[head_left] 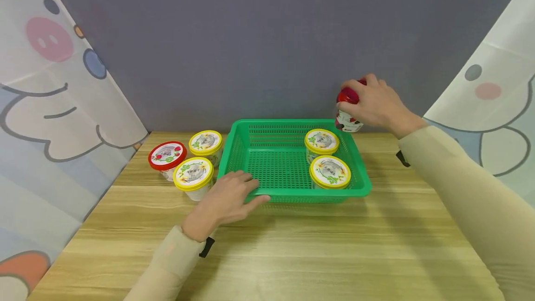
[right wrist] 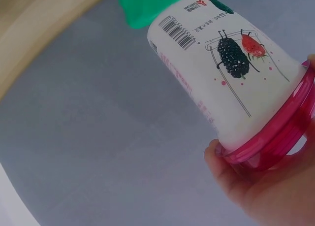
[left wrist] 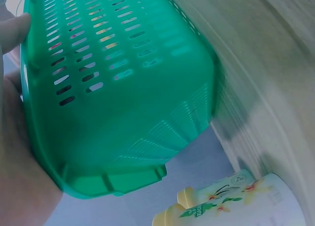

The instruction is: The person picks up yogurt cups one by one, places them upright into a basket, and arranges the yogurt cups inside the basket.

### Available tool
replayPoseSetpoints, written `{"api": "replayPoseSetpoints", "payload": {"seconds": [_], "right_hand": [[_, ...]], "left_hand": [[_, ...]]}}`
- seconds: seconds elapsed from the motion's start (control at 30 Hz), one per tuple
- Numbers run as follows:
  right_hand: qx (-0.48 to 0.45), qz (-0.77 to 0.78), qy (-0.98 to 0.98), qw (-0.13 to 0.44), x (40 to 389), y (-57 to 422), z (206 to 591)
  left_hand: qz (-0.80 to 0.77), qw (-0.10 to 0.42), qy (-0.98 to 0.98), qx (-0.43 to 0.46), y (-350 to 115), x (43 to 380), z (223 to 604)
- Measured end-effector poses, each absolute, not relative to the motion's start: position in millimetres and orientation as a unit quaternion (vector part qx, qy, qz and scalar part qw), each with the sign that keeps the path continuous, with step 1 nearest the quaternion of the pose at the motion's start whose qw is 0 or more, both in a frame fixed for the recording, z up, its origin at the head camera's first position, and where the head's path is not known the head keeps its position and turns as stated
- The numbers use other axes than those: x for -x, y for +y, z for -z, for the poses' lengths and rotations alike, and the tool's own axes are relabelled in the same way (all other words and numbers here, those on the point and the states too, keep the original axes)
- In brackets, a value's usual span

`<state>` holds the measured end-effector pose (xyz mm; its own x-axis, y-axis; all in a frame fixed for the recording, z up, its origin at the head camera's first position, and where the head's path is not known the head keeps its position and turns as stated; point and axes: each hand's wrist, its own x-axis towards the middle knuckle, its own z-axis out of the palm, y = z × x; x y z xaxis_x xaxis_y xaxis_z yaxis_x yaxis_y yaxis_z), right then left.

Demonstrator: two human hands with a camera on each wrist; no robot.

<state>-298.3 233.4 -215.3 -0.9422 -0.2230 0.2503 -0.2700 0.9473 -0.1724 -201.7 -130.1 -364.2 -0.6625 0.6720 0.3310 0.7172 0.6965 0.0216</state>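
My right hand grips a white lidded cup by its clear magenta lid, fingers around it from above. The cup, printed with a mulberry and a red berry, hangs at the back right corner of a green plastic basket. My left hand holds the basket's front left rim, fingers over the edge and thumb along the front outside. Inside the basket at the right stand two yellow-lidded cups, a rear one and a front one.
Left of the basket stand a red-lidded cup and two yellow-lidded cups, one behind and one in front. A grey wall rises behind the wooden table. Cartoon-printed curtains flank both sides.
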Motion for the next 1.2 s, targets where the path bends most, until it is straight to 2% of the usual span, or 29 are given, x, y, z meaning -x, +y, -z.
{"api": "replayPoseSetpoints", "payload": {"seconds": [0.37,1.2], "right_hand": [[-0.132,-0.125,-0.98,0.086,300.5,210.5,210.0],[-0.17,-0.147,-0.973,0.056,311.5,159.1,214.6]], "left_hand": [[0.078,0.187,-0.895,0.397,-126.8,202.9,367.9],[0.091,0.173,-0.906,0.375,-127.5,203.7,369.6]]}}
